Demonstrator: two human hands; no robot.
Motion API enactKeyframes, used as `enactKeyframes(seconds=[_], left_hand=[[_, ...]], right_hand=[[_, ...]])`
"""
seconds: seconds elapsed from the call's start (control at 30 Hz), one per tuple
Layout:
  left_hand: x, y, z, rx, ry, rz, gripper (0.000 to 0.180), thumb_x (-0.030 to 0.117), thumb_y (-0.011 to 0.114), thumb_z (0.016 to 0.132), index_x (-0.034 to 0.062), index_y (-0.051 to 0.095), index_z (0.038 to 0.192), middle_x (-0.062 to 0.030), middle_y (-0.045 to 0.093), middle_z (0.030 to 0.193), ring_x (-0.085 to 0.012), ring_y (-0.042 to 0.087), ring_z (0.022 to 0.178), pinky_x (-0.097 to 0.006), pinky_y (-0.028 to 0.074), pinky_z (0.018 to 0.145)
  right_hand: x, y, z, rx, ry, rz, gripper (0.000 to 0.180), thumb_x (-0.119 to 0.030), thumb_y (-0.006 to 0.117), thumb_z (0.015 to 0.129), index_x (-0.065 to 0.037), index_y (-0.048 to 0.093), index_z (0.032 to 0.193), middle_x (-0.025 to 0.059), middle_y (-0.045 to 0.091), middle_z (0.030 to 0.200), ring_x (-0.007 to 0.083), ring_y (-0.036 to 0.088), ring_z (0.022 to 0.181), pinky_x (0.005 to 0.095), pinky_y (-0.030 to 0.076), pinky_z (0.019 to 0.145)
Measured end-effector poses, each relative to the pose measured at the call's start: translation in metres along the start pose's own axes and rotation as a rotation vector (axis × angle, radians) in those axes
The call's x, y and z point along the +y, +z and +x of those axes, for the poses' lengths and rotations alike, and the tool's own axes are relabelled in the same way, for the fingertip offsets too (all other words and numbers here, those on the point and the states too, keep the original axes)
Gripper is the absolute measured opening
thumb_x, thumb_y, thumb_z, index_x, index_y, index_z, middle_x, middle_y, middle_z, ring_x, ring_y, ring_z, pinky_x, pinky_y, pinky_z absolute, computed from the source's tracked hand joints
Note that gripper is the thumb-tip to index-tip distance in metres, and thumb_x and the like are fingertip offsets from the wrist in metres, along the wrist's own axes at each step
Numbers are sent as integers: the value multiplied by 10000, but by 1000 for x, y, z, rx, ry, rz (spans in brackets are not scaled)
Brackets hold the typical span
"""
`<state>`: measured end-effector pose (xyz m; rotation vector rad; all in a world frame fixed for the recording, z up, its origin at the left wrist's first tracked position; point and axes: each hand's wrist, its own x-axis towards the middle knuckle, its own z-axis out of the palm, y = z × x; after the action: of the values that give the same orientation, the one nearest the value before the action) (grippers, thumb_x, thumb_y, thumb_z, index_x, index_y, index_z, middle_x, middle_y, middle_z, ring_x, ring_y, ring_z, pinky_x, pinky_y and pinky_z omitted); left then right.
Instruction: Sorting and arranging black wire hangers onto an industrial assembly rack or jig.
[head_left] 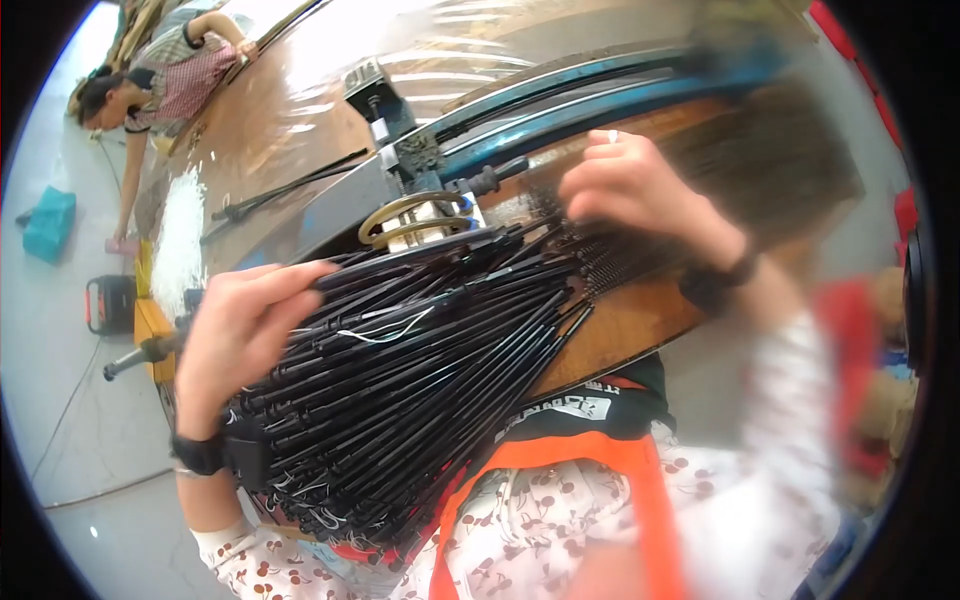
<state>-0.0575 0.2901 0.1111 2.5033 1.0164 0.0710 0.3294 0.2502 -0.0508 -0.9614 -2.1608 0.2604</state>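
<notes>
A large bundle of slim black rods (pixel 430 370) fans out in front of me, with thin white strings at the near-left ends. The fingertips of my left hand (pixel 240 325) are closed on the end of one black rod (pixel 405 262), which slants up to the right above the pile. My right hand (pixel 635 190) is raised past the far right of the bundle, fingers curled and slightly blurred; what they hold, if anything, I cannot make out. Between the hands, beyond the rods, sits a metal clamping device (pixel 425 225) with curved yellowish tubes.
A blue metal rail (pixel 580 105) runs across the wooden bench (pixel 640 325). White thin pieces (pixel 180 240) lie heaped at the far left. Another person (pixel 170 90) leans over the table's far-left end. A teal bag (pixel 48 227) and a dark case (pixel 110 305) stand on the floor.
</notes>
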Motion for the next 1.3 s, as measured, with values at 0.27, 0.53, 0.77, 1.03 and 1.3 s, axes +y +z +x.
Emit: enactKeyframes(seconds=[0.27,0.53,0.77,1.03,1.3], left_hand=[[43,60,61,181,212,19,268,111,673,920,106,704,1186,-137,591,735,-319,567,594,-369,459,565],[64,62,75,82,225,119,309,84,651,912,107,667,1220,-163,631,775,-364,624,679,-430,473,587],[80,44,127,180,423,300,228,13,627,888,33,636,1115,-173,581,799,-387,591,715,-451,469,626],[83,60,186,169,479,271,275,57,633,902,63,599,1175,-160,618,859,-376,633,774,-450,511,657],[95,66,215,196,468,394,359,104,640,907,164,605,1260,-107,602,772,-333,635,695,-435,510,598]], right_hand=[[-16,-6,-22,362,139,195,246,-253,794,812,-37,713,896,43,582,679,198,532,667,329,427,609],[-15,-19,-27,458,-107,-164,388,-150,795,781,-61,717,1151,32,597,750,205,579,731,335,498,656],[27,-66,-40,400,-69,-332,569,-194,811,781,-97,620,1308,32,698,886,222,672,808,332,575,682],[96,-106,-83,484,215,-433,676,-296,836,794,-118,570,1390,65,595,665,166,583,540,286,488,522],[115,-140,-118,562,525,-593,479,-272,826,807,-123,676,1237,69,680,815,189,623,618,295,518,576]])
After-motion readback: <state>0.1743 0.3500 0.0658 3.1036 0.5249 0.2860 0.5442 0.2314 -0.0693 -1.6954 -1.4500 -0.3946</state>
